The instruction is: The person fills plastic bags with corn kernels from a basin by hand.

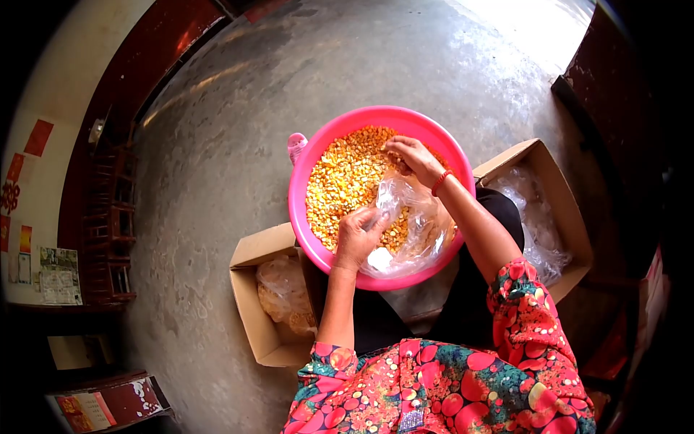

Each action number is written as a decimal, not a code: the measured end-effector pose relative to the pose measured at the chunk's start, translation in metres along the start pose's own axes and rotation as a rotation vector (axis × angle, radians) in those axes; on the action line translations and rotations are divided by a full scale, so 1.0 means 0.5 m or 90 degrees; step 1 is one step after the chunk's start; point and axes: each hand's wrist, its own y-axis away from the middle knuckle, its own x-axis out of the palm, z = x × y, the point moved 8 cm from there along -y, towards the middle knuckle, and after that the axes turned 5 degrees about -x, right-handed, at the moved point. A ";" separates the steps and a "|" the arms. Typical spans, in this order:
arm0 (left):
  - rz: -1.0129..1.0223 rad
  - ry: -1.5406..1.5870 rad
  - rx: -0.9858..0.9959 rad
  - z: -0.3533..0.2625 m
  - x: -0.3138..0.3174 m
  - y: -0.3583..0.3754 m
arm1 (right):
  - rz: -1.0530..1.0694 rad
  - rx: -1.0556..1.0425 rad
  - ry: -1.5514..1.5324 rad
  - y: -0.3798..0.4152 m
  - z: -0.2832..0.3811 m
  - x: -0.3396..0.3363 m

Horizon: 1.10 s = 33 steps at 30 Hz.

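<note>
A pink basin (pixel 298 210) in front of me holds a bed of yellow-orange corn kernels (pixel 343 170). My left hand (pixel 357 237) pinches the edge of a clear plastic bag (pixel 416 242), which lies crumpled over the near right part of the basin. Above the kernels on the far side is my right hand (pixel 414 158), fingers curled together just beyond the bag. What those fingers hold, if anything, is too small to make out. A red bracelet (pixel 442 182) circles my right wrist.
Left of my legs stands an open cardboard box (pixel 264 338) with a filled plastic bag (pixel 285 289) inside. Another open box (pixel 571 239) on my right contains clear plastic bags (pixel 531 217). Wooden stools (pixel 110 224) line the left wall, beside the concrete floor (pixel 217 166).
</note>
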 end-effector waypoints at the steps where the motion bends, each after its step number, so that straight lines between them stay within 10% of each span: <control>1: -0.020 0.004 -0.019 0.000 -0.006 0.000 | 0.021 0.005 -0.066 0.007 0.018 0.005; 8: -0.158 0.051 -0.056 0.038 -0.041 -0.003 | 0.260 0.011 -0.250 0.071 0.086 0.084; 20: -0.129 -0.044 -0.043 0.030 -0.042 -0.005 | 0.502 -0.077 0.064 0.173 0.094 0.166; 28: -0.122 0.002 -0.028 0.002 -0.034 -0.005 | 0.223 -0.094 -0.013 0.101 0.114 0.061; 33: -0.075 -0.015 0.013 -0.026 -0.026 -0.002 | -0.014 -0.327 0.443 0.038 0.107 -0.032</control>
